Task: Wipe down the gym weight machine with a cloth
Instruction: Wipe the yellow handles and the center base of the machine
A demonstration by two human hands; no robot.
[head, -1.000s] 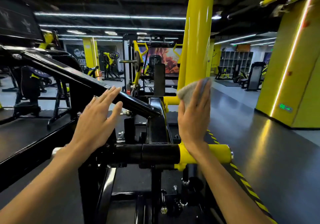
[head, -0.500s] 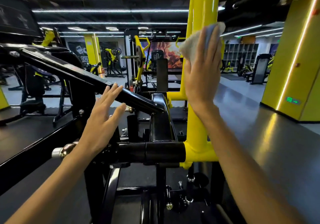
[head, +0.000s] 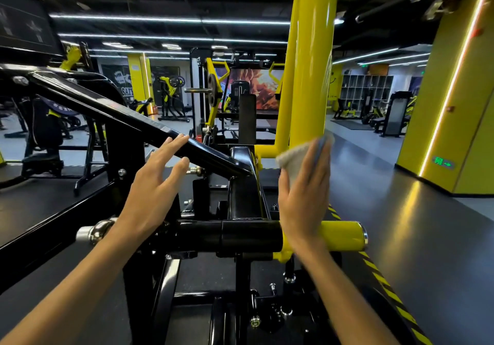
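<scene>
A black and yellow weight machine fills the middle of the view. Its tall yellow upright post [head: 307, 64] rises at centre right. My right hand [head: 304, 197] presses a pale grey cloth [head: 295, 156] flat against the lower part of that post, fingers straight and pointing up. The cloth sticks out above and left of the fingers. My left hand [head: 156, 184] is spread with straight fingers, its fingertips touching the sloping black bar [head: 128, 120] of the machine. A horizontal black axle [head: 227, 235] with a yellow end sleeve [head: 344, 235] runs below both hands.
Dark rubber floor with a yellow-black hazard stripe [head: 385, 283] lies to the right. A yellow pillar [head: 454, 104] stands at far right. Other gym machines [head: 171, 99] and lockers [head: 366, 88] stand in the background. A chrome peg [head: 93, 232] juts out by my left wrist.
My right hand has slid the cloth down the yellow post from high up to its lower part. My left hand has stayed at the black bar.
</scene>
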